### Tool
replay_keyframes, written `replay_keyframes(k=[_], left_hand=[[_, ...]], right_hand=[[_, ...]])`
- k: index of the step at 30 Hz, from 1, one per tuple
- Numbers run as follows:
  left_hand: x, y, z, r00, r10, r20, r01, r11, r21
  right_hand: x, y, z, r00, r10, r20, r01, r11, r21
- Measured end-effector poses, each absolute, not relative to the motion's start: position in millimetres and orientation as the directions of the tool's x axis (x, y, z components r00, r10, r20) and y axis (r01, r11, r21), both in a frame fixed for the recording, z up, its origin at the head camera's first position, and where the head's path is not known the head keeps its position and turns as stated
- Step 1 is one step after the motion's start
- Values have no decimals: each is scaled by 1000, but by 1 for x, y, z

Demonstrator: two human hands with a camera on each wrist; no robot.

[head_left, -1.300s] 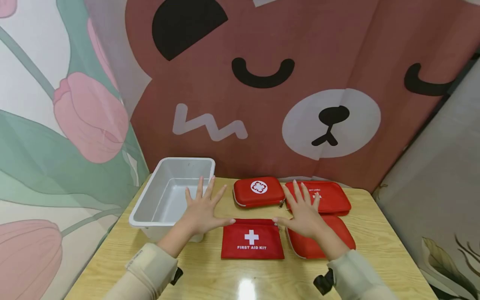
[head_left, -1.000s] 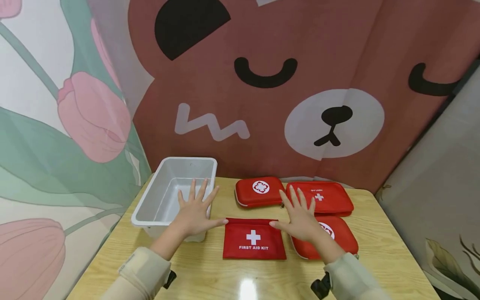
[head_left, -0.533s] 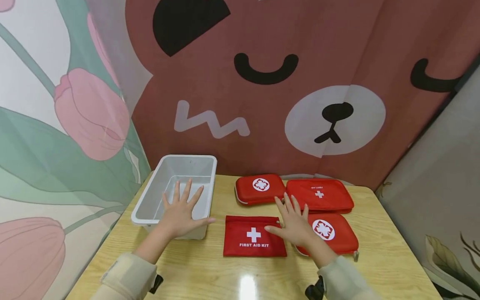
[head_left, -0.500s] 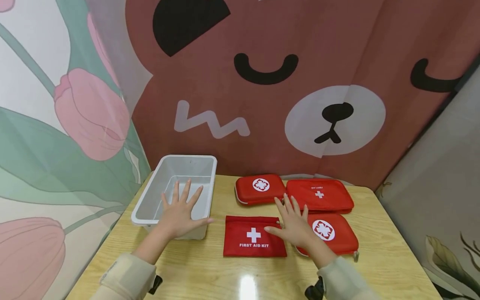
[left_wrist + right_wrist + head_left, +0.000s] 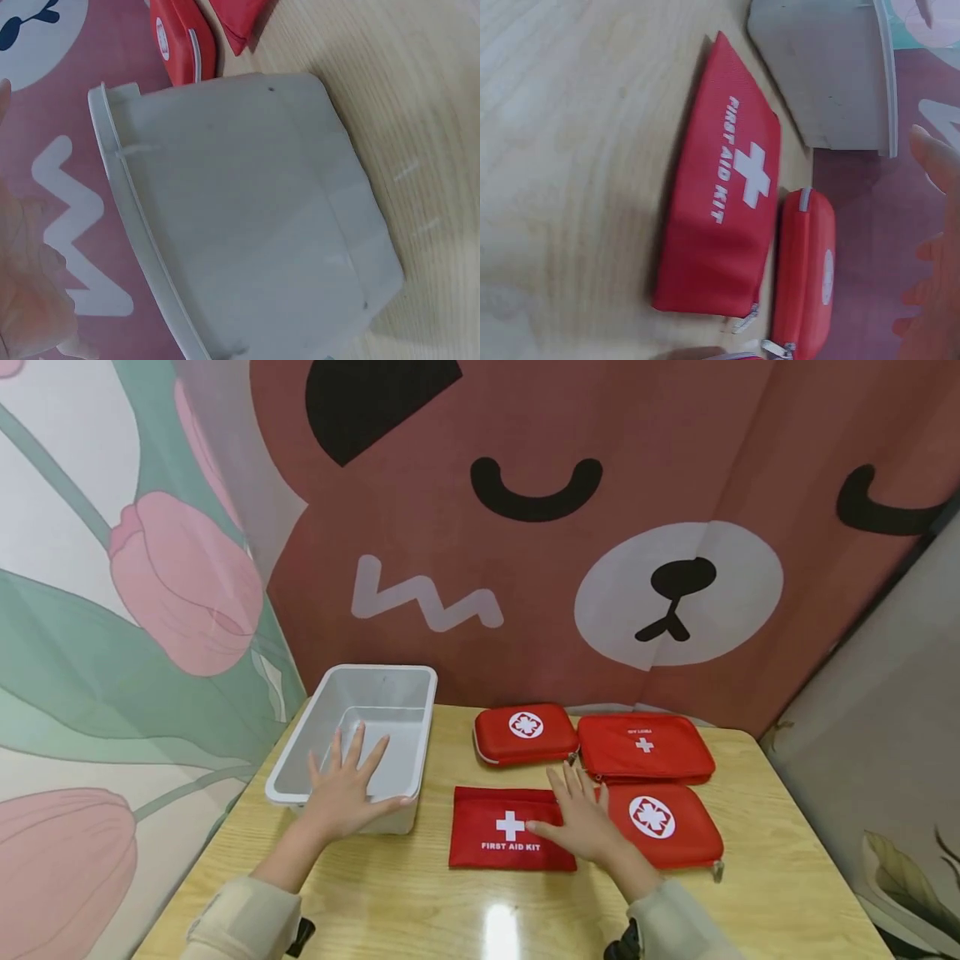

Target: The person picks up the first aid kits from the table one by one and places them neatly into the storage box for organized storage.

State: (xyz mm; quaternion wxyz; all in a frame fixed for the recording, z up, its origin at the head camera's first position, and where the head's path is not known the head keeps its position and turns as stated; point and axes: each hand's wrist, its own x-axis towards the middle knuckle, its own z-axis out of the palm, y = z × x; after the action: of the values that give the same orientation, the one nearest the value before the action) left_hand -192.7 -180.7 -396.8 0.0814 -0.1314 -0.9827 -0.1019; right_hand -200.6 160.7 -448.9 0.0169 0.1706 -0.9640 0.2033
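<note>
My left hand (image 5: 341, 797) hovers with fingers spread over the near end of a light grey plastic bin (image 5: 390, 685). In the left wrist view the bin's outer wall (image 5: 240, 195) fills the middle, with the hand (image 5: 30, 285) apart from it at the left edge. Fingers extended, my right hand (image 5: 585, 822) floats above the right side of a flat red zip pouch (image 5: 476, 818) marked FIRST AID KIT. The right wrist view shows that pouch (image 5: 712, 247) lying on the table, away from the hand (image 5: 941, 277). Neither hand holds anything.
Behind the pouch lies a red zip case (image 5: 498, 739) with a white round emblem. A red first aid pouch (image 5: 675, 752) is to its right, and a second emblem case (image 5: 693, 827) lies in front of that. A printed curtain (image 5: 540, 577) hangs behind the wooden table (image 5: 405, 902).
Both hands have drifted toward the body, the left also leftward over the bin. Their fingers stay spread. The bin and red kits have kept their places; the view has tilted slightly.
</note>
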Motion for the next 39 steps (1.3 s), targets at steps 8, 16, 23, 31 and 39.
replay_keyframes(k=[8, 16, 23, 31, 39], left_hand=[[-191, -194, -396, -961, 219, 166, 249, 950, 187], [-190, -211, -402, -967, 197, 161, 225, 958, 177], [-189, -220, -404, -967, 190, 173, 220, 960, 175], [-190, -235, -409, -973, 165, 163, 193, 966, 172], [-185, -247, -414, -974, 147, 171, 181, 963, 202]], right_hand=[[-202, 157, -463, -948, -315, 39, -297, 834, -464], [-199, 156, -479, -955, -297, 5, -255, 811, -527], [-199, 161, -498, -962, -270, -36, -203, 800, -564], [-199, 159, -512, -974, -211, -80, -114, 765, -634], [-201, 152, -521, -990, -115, -78, -45, 797, -603]])
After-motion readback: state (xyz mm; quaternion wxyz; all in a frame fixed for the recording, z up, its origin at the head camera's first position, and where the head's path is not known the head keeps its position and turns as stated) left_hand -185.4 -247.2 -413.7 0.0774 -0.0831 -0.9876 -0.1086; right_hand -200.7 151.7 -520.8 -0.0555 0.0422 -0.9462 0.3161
